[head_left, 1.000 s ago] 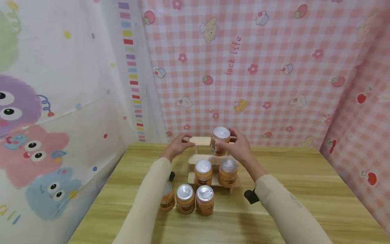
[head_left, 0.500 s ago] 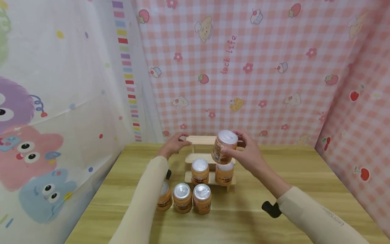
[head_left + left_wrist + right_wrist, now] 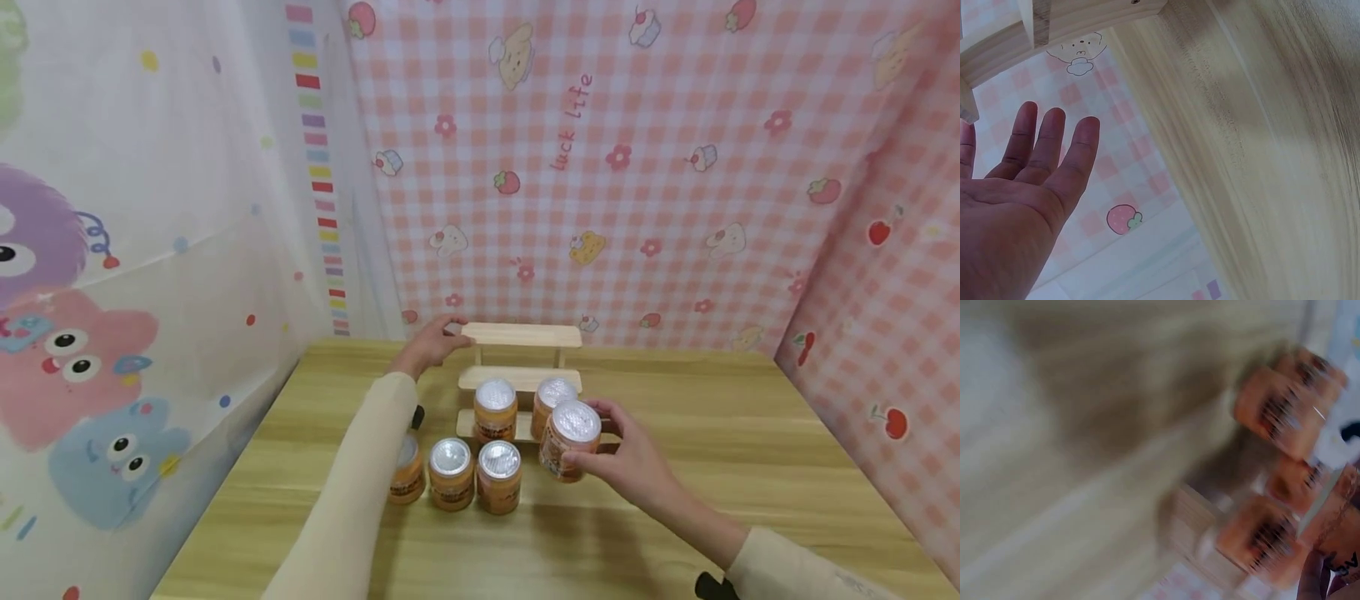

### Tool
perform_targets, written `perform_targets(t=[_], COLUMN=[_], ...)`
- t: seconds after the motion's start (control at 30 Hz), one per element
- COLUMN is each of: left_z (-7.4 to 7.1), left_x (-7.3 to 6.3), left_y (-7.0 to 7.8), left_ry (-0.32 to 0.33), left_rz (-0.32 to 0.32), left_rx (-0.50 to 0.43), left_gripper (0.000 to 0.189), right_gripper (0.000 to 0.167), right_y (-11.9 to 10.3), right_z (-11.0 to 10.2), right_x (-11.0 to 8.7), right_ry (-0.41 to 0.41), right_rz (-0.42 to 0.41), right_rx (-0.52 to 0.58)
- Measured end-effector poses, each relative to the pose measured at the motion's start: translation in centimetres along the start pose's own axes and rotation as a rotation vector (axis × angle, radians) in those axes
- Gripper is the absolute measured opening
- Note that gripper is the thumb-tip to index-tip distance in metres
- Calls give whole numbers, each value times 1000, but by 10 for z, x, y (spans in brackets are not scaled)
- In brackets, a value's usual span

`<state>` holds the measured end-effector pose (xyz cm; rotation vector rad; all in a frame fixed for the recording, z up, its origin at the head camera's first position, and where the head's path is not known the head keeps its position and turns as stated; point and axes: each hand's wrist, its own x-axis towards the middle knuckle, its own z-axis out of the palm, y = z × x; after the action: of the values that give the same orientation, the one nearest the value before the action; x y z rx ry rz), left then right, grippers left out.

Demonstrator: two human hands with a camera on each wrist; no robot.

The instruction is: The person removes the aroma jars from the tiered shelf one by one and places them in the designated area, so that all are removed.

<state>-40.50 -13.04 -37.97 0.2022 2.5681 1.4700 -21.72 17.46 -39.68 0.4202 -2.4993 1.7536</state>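
My right hand (image 3: 633,458) grips an orange-labelled jar with a silver lid (image 3: 573,437), held in front of the right end of a three-tier wooden display rack (image 3: 521,336). In the right wrist view, fingertips (image 3: 1313,575) curl at the held jar's side. My left hand (image 3: 431,346) pinches the left end of the rack's top tier between thumb and index finger; its other fingers (image 3: 1079,156) extend in the left wrist view. On the bottom tier stand a left jar (image 3: 496,410) and a right jar (image 3: 551,398), the latter partly hidden by the held one.
Three similar jars stand in a row on the wooden table (image 3: 675,400) before the rack: a right one (image 3: 498,479), a middle one (image 3: 452,477) and a left one (image 3: 407,475) partly behind my left sleeve (image 3: 352,475). A pink checked cloth (image 3: 637,208) hangs behind.
My right hand has brought the jar from the upper tiers toward me, down and slightly right, past the bottom tier. The left hand stays at the top tier's end.
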Motion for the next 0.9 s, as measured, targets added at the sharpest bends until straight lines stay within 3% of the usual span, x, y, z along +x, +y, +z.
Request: perform_targets(t=[0.27,0.4,0.9], left_z=[-1,0,-1], left_x=[2,1,-2], left_y=[-1,-2,2], left_ry=[2,2,4], left_rz=[7,11,-12], left_rx=[-15,2,24], left_gripper=[49,49,49], right_gripper=[75,75,73], right_y=[46,60,74], right_z=[24,36,57], right_x=[-15,-17,-10], right_ry=[35,39,34], right_rz=[-37,-12,106], right_rx=[-82,-81,17])
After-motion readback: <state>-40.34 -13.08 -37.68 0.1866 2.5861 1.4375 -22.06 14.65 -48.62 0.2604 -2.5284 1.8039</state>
